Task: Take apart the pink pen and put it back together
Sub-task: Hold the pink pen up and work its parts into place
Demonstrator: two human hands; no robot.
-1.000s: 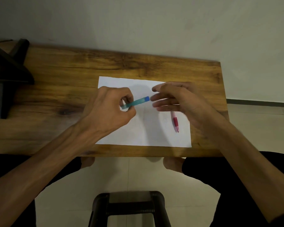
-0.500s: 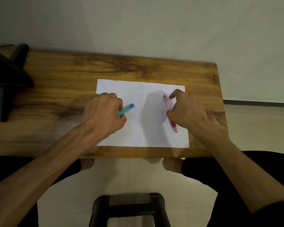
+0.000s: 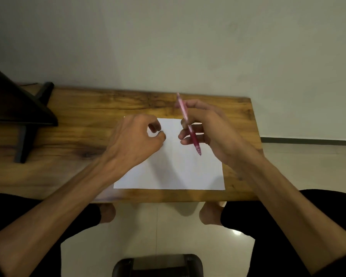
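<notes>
The right hand [image 3: 212, 128] pinches the whole pink pen [image 3: 188, 124] clear of the paper, the loosely curled, empty left hand [image 3: 136, 140] beside it; dismantling is just starting, so next that hand must grip and unscrew the tip end.

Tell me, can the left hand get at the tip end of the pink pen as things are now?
Probably yes. The right hand holds the pink pen raised over the white paper, tip pointing down. The left hand is beside it, and nothing lies between them.
</notes>
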